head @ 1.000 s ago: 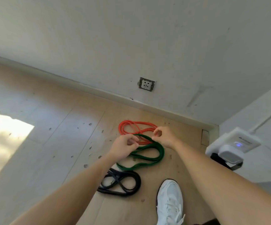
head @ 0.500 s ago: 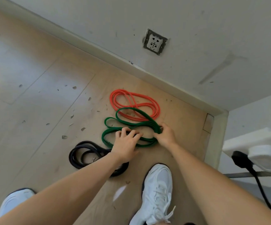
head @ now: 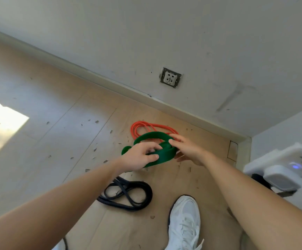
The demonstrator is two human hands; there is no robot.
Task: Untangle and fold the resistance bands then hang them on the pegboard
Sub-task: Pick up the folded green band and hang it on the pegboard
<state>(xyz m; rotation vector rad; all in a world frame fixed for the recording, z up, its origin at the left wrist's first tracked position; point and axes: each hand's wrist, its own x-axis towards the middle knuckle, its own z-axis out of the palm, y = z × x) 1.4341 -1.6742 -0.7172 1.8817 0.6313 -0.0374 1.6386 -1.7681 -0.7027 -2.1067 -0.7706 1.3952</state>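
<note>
Sunlit patch is seen far left of the wall socket, on the floor. Black band is laid in a figure-eight well below and left of the socket, untouched. Left hand is placed below-left of the socket, with fingers and thumb curled round the left part of the green band. Green band is bunched in loops directly below the socket, spanned between both hands, and appears raised off the floor. Orange band is coiled on the floor between socket and green band, partly covered by it. Right hand is set below-right of the socket; the band's right end is clamped with fingers on top and thumb beneath. White shoe is seen far below the socket.
</note>
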